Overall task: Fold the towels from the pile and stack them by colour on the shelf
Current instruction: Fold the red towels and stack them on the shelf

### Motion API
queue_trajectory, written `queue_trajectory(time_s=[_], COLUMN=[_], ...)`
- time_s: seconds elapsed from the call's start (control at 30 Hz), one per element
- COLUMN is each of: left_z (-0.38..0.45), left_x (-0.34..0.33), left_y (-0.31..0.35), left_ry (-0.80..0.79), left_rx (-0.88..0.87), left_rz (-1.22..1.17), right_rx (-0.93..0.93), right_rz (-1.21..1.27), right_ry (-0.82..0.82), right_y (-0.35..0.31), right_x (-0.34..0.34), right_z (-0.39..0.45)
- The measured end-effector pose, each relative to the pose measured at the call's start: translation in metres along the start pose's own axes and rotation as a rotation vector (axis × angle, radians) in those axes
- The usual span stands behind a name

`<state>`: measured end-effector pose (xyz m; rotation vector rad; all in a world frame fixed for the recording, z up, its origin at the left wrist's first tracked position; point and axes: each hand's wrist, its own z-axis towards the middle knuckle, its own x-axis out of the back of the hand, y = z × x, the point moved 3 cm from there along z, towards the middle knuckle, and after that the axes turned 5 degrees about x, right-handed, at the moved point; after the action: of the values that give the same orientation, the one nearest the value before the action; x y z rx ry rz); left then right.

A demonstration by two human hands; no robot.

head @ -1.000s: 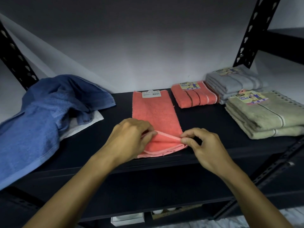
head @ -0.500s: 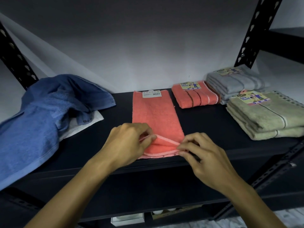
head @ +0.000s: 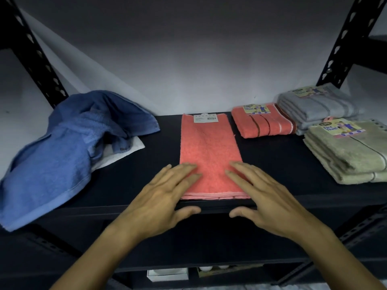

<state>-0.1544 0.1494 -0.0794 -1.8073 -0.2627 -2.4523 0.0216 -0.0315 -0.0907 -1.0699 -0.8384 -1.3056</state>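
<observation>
Letting go of the near hem they pinched a moment ago, the left hand (head: 161, 197) and right hand (head: 266, 197) now lie flat, fingers spread, on the coral towel (head: 207, 151) mid-shelf (head: 278, 164). That fold looks set; another probably follows.

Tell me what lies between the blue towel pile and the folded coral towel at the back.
The long coral towel under both hands, with bare black shelf on either side, seen in the head view.
</observation>
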Motion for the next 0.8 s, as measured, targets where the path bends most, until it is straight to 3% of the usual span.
queue_trajectory(time_s=[0.1, 0.27, 0.37, 0.47, 0.63, 0.7, 0.8], left_z=[-0.003, -0.02, -0.027, -0.022, 0.026, 0.055, 0.098], left_x=[-0.016, -0.025, -0.018, 0.001, 0.032, 0.035, 0.031], left_y=[0.003, 0.014, 0.016, 0.013, 0.0, -0.012, -0.037], left_ry=[0.057, 0.298, 0.328, 0.294, 0.324, 0.308, 0.296], left_rx=[-0.022, -0.083, -0.069, 0.153, 0.514, 0.609, 0.722], left_rz=[0.011, -0.051, -0.149, -0.479, -0.989, -1.054, -0.904], right_rx=[0.051, 0.105, 0.092, 0.01, -0.313, -0.439, -0.626], right_rz=[-0.019, 0.03, 0.122, 0.354, 0.895, 1.006, 1.093], right_ry=[-0.017, 0.167, 0.255, 0.322, 0.358, 0.384, 0.35], right_y=[0.002, -0.006, -0.01, -0.01, -0.002, 0.009, 0.033], right_x=[-0.01, -0.012, -0.008, 0.006, 0.041, 0.044, 0.039], right_z=[0.001, -0.009, -0.013, -0.008, 0.037, 0.063, 0.104])
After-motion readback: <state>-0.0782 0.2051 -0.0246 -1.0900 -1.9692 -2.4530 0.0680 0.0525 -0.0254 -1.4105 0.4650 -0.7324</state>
